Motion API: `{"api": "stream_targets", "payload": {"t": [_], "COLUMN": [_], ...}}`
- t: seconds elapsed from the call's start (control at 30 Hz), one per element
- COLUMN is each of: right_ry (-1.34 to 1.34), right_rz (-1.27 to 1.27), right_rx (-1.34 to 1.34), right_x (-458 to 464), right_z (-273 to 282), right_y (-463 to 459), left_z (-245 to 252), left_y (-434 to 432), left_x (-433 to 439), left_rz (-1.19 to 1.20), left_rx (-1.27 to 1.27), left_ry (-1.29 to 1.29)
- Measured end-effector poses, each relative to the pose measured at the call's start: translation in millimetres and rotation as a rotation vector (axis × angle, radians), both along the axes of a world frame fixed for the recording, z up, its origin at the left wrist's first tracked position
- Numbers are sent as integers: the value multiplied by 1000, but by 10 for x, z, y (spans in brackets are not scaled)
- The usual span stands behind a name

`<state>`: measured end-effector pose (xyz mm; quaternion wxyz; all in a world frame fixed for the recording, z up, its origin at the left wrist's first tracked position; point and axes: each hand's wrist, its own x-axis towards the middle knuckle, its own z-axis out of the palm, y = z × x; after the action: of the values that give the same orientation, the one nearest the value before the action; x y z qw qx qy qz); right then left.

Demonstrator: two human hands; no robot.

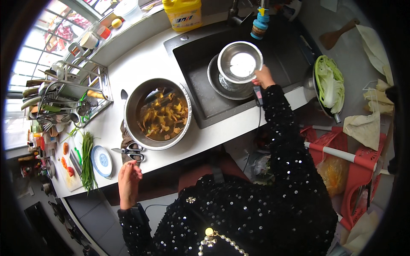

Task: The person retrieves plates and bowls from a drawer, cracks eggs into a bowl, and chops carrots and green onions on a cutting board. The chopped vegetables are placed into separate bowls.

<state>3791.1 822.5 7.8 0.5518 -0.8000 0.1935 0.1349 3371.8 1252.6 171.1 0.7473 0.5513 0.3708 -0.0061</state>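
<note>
My right hand (pixel 264 77) grips the rim of a small stainless steel bowl (pixel 240 62) above the dark sink (pixel 205 108). Beneath that bowl, partly hidden by it, a wider metal basin (pixel 221 88) sits in the sink. My left hand (pixel 128 182) hovers before the counter's front edge, fingers curled and holding nothing. Near it lie black-handled scissors (pixel 129 151) on a brown cloth (pixel 125 134). A large metal pot (pixel 130 108) on the counter holds brown liquid with many yellow-brown pieces (pixel 165 113), probably mushrooms.
Left on the counter are green chives (pixel 87 160), a blue-and-white plate (pixel 102 161), a knife (pixel 76 164) and a utensil rack (pixel 105 83). A yellow jug (pixel 182 16) and faucet (pixel 236 16) stand behind. Cabbage (pixel 330 84) and a red cart (pixel 349 192) are at right.
</note>
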Motion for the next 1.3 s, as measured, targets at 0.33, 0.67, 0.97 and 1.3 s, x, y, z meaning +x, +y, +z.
{"api": "stream_targets", "payload": {"t": [0.33, 0.67, 0.97, 1.3], "right_ry": [-448, -482, 325, 43], "right_rz": [642, 587, -51, 102], "right_rx": [-1270, -1213, 210, 568], "right_x": [69, -212, -528, -2098], "right_z": [493, 319, 501, 1904], "right_y": [-224, -145, -37, 1338], "left_z": [-26, -547, -1102, -1265], "left_y": [-87, 301, 684, 1540], "left_x": [-71, -237, 191, 917], "left_rz": [-10, -175, -1026, -1058], "left_rx": [8, 474, 1452, 1436], "left_ry": [-37, -16, 192, 94]}}
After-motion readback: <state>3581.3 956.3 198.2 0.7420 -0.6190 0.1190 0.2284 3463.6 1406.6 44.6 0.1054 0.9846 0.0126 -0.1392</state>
